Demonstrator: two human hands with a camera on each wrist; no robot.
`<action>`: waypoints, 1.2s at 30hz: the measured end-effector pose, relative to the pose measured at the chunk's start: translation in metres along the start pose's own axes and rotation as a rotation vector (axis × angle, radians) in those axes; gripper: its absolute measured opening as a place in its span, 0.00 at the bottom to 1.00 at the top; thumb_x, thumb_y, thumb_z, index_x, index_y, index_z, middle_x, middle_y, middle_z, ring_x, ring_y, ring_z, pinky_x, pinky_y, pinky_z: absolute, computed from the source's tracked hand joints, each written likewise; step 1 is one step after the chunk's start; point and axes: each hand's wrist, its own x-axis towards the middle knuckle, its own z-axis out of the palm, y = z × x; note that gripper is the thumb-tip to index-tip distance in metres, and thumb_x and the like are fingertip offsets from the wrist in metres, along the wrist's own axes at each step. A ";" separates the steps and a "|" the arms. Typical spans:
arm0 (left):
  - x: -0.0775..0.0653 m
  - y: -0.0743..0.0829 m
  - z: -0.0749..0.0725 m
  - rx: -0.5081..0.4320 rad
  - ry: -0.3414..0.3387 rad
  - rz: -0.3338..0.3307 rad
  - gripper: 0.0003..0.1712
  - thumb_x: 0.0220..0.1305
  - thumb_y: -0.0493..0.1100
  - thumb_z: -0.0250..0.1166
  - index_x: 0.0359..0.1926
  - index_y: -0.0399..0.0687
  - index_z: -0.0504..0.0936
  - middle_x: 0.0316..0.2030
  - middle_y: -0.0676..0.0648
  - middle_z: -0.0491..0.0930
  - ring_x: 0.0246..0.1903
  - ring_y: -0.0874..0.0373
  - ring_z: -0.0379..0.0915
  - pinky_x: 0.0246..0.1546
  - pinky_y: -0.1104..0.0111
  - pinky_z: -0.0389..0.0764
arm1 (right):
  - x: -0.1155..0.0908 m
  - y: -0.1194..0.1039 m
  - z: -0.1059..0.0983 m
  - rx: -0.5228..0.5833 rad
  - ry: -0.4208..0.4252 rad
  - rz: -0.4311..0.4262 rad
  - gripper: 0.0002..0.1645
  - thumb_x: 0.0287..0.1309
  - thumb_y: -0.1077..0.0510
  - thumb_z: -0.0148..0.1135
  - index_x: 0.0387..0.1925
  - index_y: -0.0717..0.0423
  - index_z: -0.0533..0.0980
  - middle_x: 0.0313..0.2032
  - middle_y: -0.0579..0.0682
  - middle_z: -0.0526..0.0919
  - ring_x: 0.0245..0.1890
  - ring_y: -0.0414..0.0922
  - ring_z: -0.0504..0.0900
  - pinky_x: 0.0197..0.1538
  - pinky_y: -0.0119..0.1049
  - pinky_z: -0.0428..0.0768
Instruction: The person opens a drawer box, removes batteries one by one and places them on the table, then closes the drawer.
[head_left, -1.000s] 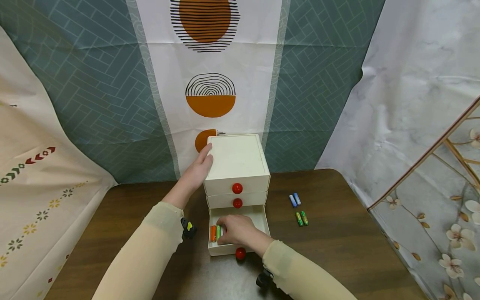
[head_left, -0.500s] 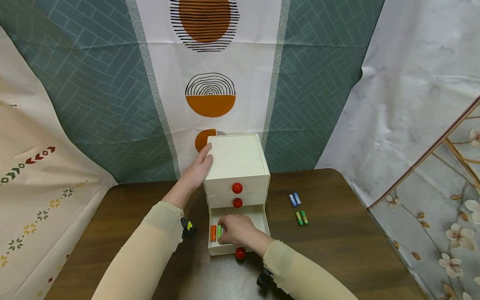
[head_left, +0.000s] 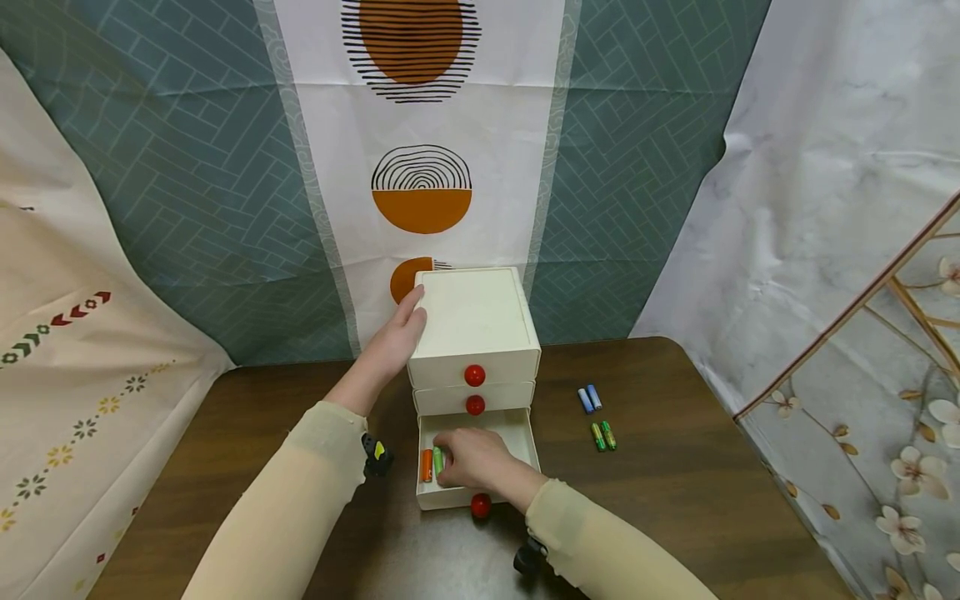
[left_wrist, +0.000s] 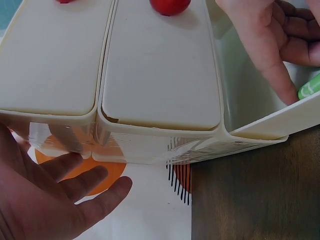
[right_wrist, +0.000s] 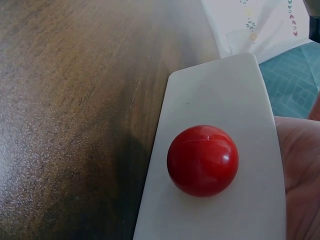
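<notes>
A small white drawer cabinet point(head_left: 476, 312) stands at the back of the table, its bottom drawer point(head_left: 447, 500) pulled out. Inside, at the drawer's left side, an orange battery point(head_left: 427, 466) lies beside a light green battery point(head_left: 438, 461). My right hand point(head_left: 478, 458) reaches into the drawer and pinches the green one between thumb and finger at its ends. My left hand point(head_left: 393, 340) rests against the cabinet's left side near the top, fingers spread in the left wrist view. The right wrist view shows the drawer front with its red knob point(right_wrist: 202, 160).
On the table to the right lie two blue batteries point(head_left: 590, 400) and two green-and-gold batteries point(head_left: 603, 437). The upper drawers, with a red knob point(head_left: 475, 376) on the top one, are pushed in. A patterned cloth point(head_left: 420, 125) hangs right behind the cabinet.
The green battery has shifted very slightly at the right hand's fingertips. Both hands otherwise stay in place, and the cabinet and the other batteries have not moved.
</notes>
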 end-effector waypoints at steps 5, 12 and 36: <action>0.000 0.000 0.000 -0.008 -0.004 0.003 0.39 0.90 0.60 0.39 0.92 0.64 0.40 0.90 0.50 0.40 0.87 0.44 0.36 0.84 0.41 0.42 | -0.002 -0.007 -0.008 0.015 -0.028 0.037 0.26 0.54 0.48 0.85 0.54 0.45 0.88 0.23 0.34 0.76 0.27 0.37 0.75 0.31 0.37 0.75; 0.000 0.001 0.000 0.000 0.001 -0.003 0.39 0.90 0.61 0.38 0.92 0.64 0.40 0.90 0.49 0.40 0.87 0.45 0.37 0.84 0.41 0.43 | 0.007 0.009 0.010 -0.007 0.004 0.013 0.20 0.49 0.50 0.82 0.46 0.43 0.88 0.23 0.34 0.75 0.27 0.37 0.75 0.29 0.39 0.75; -0.001 0.001 0.001 0.023 0.012 -0.031 0.38 0.90 0.62 0.37 0.92 0.67 0.40 0.90 0.50 0.41 0.87 0.45 0.38 0.84 0.40 0.43 | -0.011 -0.020 -0.026 -0.069 -0.002 0.016 0.11 0.48 0.52 0.80 0.32 0.46 0.83 0.21 0.36 0.74 0.25 0.39 0.74 0.29 0.39 0.75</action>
